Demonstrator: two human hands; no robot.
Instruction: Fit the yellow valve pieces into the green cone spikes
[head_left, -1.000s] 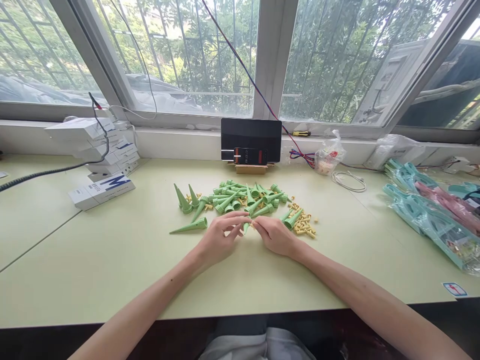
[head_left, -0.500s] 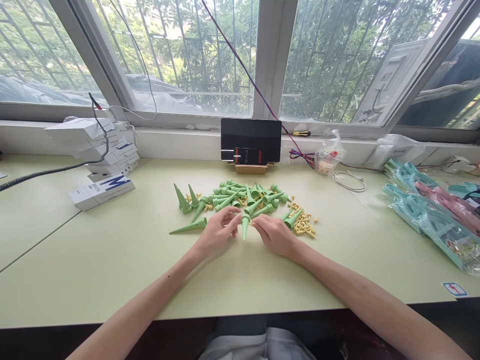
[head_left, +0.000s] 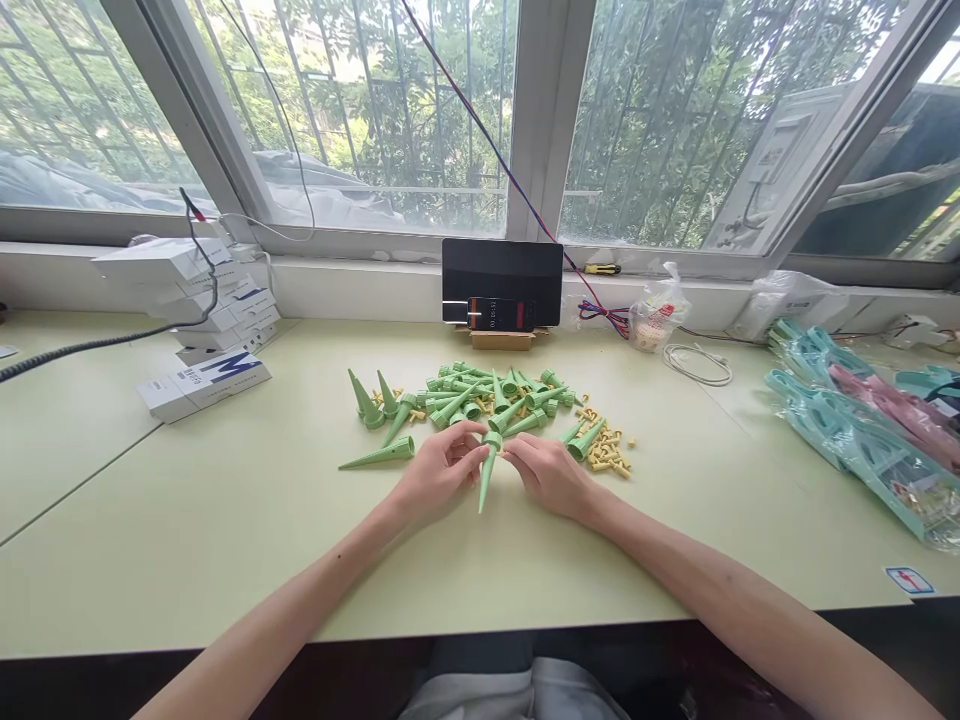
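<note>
A green plastic watering spike (head_left: 487, 478) is held between thumb and fingers of my left hand (head_left: 439, 468), its tip pointing down toward me. My right hand (head_left: 553, 474) is closed in a pinch at the spike's right side, just below the collar. A sliver of a small yellow plug shows at those fingertips; the rest is hidden. Behind both hands lies a pile of green spikes (head_left: 457, 405). Loose yellow plugs (head_left: 611, 450) are scattered right of my right hand, beside two spikes (head_left: 586, 440). One single spike (head_left: 376, 453) lies left of my left hand.
White boxes (head_left: 225, 315) are stacked at the left. A phone (head_left: 501, 314) leans on a dark tablet (head_left: 502, 265) at the back. A plastic bag (head_left: 660, 315) and a coiled white cable (head_left: 697, 365) lie back right, with bagged teal items (head_left: 847, 425) at far right.
The held spike has tilted so that more of its length shows, with its tip now lower and slightly further left. My hands have barely moved.
</note>
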